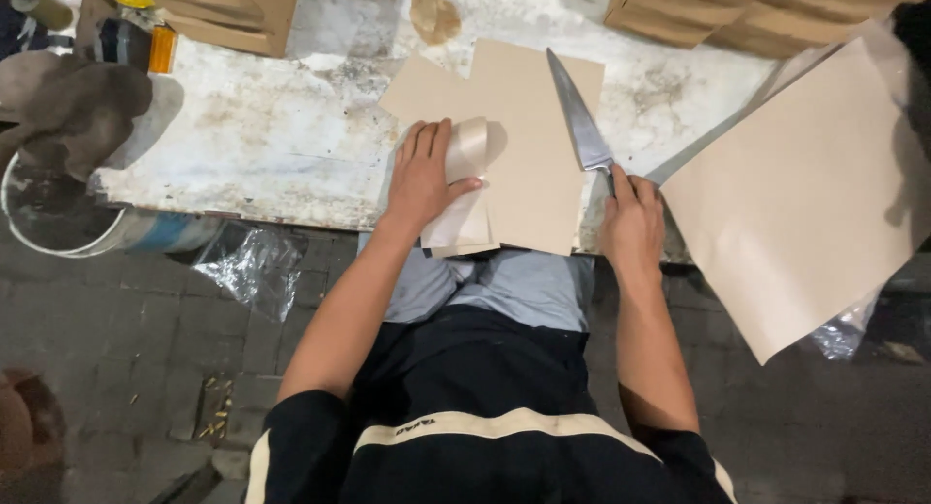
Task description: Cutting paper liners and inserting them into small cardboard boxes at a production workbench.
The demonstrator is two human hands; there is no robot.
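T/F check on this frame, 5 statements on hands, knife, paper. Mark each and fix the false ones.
1. The right hand grips a knife by its handle. True.
2. The knife's blade points toward the person's body. False: it points away, across the tan paper sheets toward the far side of the table.
3. The left hand rests flat on a folded tan sheet, thumb curled over it. True.
4. The left hand holds scissors. False: it touches only paper.
5. A large tan sheet overhangs the table edge, beside the right hand. True.
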